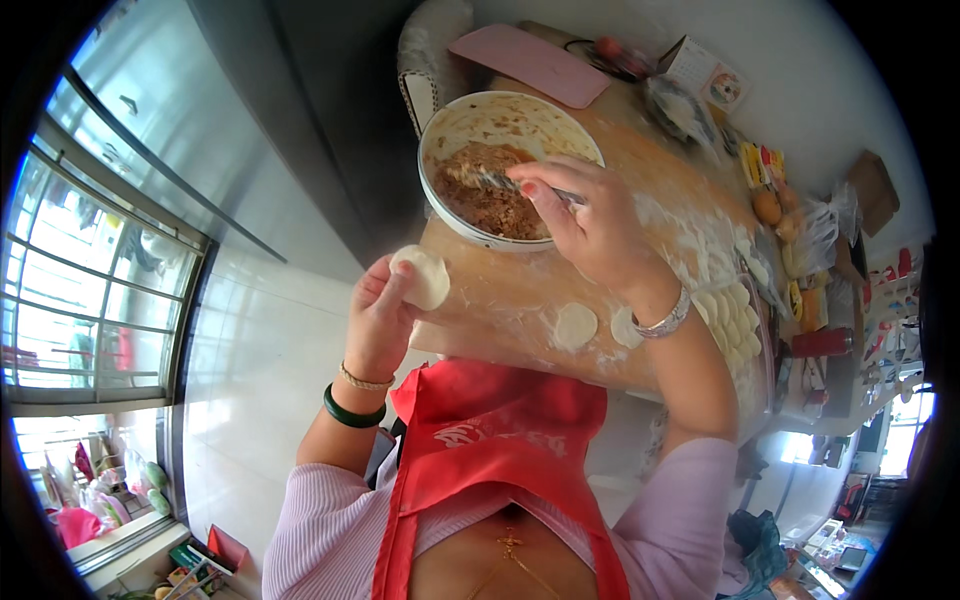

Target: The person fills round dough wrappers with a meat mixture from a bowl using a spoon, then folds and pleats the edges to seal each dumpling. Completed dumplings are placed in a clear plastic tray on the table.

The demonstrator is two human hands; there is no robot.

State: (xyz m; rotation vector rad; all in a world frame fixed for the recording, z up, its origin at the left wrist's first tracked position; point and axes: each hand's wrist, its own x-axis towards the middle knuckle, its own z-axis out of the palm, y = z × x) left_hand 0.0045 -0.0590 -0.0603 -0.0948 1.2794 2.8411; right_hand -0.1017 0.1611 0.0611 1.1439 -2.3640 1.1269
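My left hand (384, 301) pinches a round dough wrapper (426, 279) by its edge, off the near left side of the floured wooden board (487, 292). In my right hand (592, 217) is a metal utensil (574, 196), perhaps a spoon; its far end reaches into brown minced filling (487, 199). A large white bowl (517, 112) holds that filling, and smears coat its inner wall. Two flat wrappers, one whole (576, 325) and one partly behind my right forearm (624, 327), lie on the board. Rows of folded dumplings (729, 315) sit to the right.
A pink board (532, 64) lies behind the bowl. Along the wall are a desk calendar (705, 75), plastic bags (817, 236), eggs or round produce (769, 206) and a red cylinder (823, 342). A padded chair (427, 67) stands at the back left.
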